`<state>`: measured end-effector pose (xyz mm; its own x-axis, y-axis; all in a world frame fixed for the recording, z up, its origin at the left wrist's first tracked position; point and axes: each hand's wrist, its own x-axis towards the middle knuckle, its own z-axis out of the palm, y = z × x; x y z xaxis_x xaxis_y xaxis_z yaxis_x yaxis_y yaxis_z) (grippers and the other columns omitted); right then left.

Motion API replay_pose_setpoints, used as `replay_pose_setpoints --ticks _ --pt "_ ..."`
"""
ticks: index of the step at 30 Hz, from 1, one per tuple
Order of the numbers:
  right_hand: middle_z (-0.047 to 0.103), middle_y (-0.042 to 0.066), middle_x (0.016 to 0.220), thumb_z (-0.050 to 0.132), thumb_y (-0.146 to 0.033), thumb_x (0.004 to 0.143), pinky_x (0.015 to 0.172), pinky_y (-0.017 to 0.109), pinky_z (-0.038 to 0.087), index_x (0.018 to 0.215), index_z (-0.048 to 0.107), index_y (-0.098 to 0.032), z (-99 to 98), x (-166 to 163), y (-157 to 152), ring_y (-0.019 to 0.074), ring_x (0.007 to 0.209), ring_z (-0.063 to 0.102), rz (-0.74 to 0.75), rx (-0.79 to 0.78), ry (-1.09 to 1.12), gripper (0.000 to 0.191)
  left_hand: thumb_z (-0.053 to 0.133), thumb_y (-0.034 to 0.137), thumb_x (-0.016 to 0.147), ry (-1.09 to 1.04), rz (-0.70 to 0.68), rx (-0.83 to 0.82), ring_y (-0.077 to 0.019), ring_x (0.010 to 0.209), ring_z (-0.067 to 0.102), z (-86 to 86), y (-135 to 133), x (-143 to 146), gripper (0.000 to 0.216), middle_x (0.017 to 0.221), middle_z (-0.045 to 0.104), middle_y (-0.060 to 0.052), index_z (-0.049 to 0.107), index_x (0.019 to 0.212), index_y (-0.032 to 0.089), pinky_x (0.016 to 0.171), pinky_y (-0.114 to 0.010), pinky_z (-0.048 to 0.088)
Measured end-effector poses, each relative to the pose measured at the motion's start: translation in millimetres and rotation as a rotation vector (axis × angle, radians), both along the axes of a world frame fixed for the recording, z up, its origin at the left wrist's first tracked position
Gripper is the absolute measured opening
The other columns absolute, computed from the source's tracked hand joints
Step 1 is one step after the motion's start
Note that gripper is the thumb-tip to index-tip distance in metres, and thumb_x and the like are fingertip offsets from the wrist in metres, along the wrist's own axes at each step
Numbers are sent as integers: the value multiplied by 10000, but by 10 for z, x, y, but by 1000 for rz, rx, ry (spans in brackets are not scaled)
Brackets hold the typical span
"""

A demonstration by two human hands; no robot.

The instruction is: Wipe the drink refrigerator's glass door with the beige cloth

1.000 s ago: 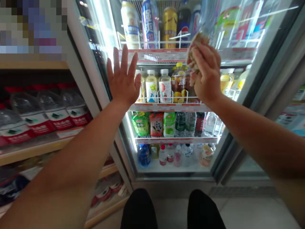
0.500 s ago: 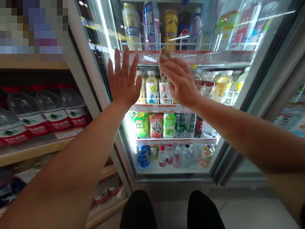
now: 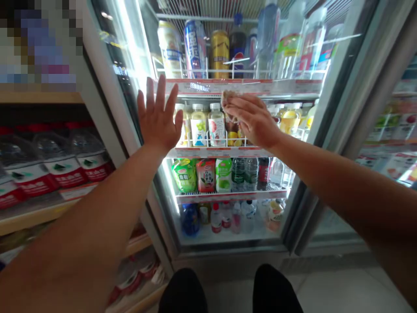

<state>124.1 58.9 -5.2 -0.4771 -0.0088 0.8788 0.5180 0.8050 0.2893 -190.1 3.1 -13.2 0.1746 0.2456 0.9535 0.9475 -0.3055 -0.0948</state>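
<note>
My left hand (image 3: 159, 117) is raised with its fingers spread, palm toward the glass door (image 3: 208, 93) of a lit drinks fridge, near its left side. It holds nothing. My right hand (image 3: 256, 119) presses a crumpled, light brown cloth (image 3: 230, 102) against the glass at about the height of the second shelf. Part of the cloth is hidden under the fingers. Behind the glass, near the cloth, stand a white-labelled bottle (image 3: 216, 126) and a dark bottle with yellow fruit on its label (image 3: 233, 134).
Cans and tall bottles, one a golden can (image 3: 220, 52), fill the top shelf. Lower down are a green pack (image 3: 184, 174) and a red pack (image 3: 206, 174). At the left, an open shelf (image 3: 42, 213) holds red-capped water bottles (image 3: 58, 158). Another fridge door stands at the right.
My right hand has moved the cloth down and slightly right across the glass. My left hand stays spread, and the view has shifted a little, showing more of the top shelf.
</note>
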Motion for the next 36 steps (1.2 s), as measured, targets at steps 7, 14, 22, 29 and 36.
replay_pose_setpoints --ticks 7,14,22,29,36 --pt "644 -25 1423 406 -218 1019 1241 522 397 1367 618 -359 -111 519 124 241 1413 501 -63 123 235 431 427 524 983 -12 48 -14 -216 1616 -29 26 8 -1 653 1646 -19 275 317 1609 376 1337 -535 -82" --pt "687 -18 1352 446 -152 989 1170 517 486 1326 635 -390 -379 873 93 242 1325 594 -90 158 79 455 490 436 967 18 8 -2 -248 1618 -19 14 -43 22 692 1694 28 207 280 1622 368 1313 -609 -65" --pt "672 9 1376 474 -134 963 1130 508 526 1444 534 -405 -750 1168 94 257 1331 593 -62 224 63 555 538 537 876 15 75 10 -247 1613 -62 45 123 -79 808 1624 -103 346 246 1619 413 1325 -451 -159" --pt "655 51 1415 450 -128 871 1167 600 443 1365 629 -315 -636 1351 144 286 1370 555 -189 205 390 558 447 607 908 68 144 61 -186 1599 -120 59 267 -189 780 1596 -193 368 169 1619 444 1235 -210 -261" --pt "626 -5 1468 441 -206 930 1182 556 406 1376 633 -401 -532 1371 257 294 1387 526 -92 160 459 523 459 626 911 65 28 25 -178 1574 -230 67 306 -211 779 1601 -190 369 175 1612 437 1216 -222 -314"
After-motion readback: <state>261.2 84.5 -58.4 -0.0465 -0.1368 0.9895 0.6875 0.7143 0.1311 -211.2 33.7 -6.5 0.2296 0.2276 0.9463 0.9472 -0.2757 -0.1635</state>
